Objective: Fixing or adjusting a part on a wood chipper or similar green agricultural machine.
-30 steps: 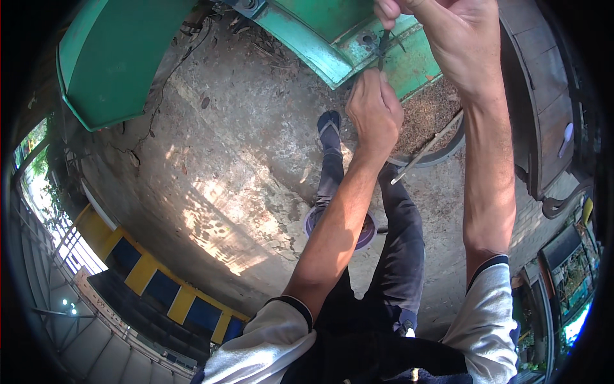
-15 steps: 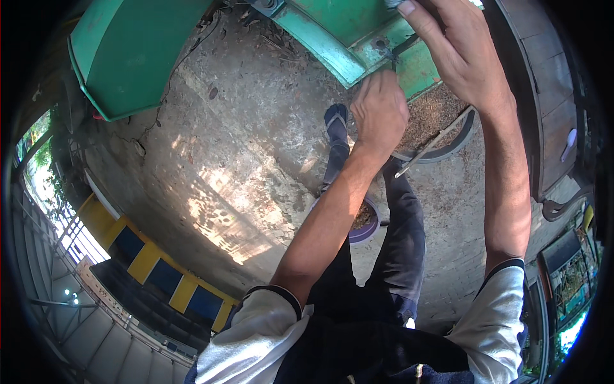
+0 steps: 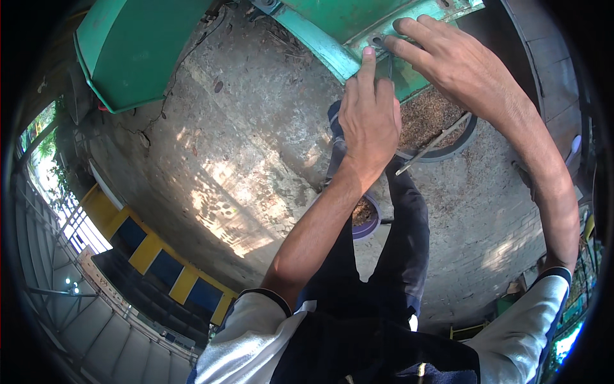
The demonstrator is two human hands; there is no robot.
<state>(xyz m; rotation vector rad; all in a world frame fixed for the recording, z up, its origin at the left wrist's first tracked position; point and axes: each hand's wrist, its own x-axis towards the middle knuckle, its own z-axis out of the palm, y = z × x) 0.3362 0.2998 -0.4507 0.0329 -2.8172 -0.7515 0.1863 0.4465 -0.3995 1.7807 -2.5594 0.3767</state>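
Observation:
My left hand (image 3: 371, 118) stretches its index finger up to a green metal frame (image 3: 320, 48), the tip beside a small dark hole or bolt. A thin dark rod (image 3: 390, 66) stands up from its curled fingers, which seem closed round it; its lower part is hidden. My right hand (image 3: 457, 64) reaches in from the right, palm down, fingers bent and apart. One fingertip touches the dark spot beside my left index finger, and others rest on the frame's ledge. Nothing shows clearly in this hand.
Beneath the frame sits a round tub of brown grainy material (image 3: 432, 125), a stick (image 3: 435, 144) across its rim. A purple bowl (image 3: 366, 221) stands between my legs. A green metal chute (image 3: 137, 51) is at upper left; yellow and dark-blue panels (image 3: 147, 256) are at lower left.
My right hand has come down from the upper edge to the dark spot on the frame, its elbow swinging outward. My left hand has shifted slightly down and left, straightening its index finger.

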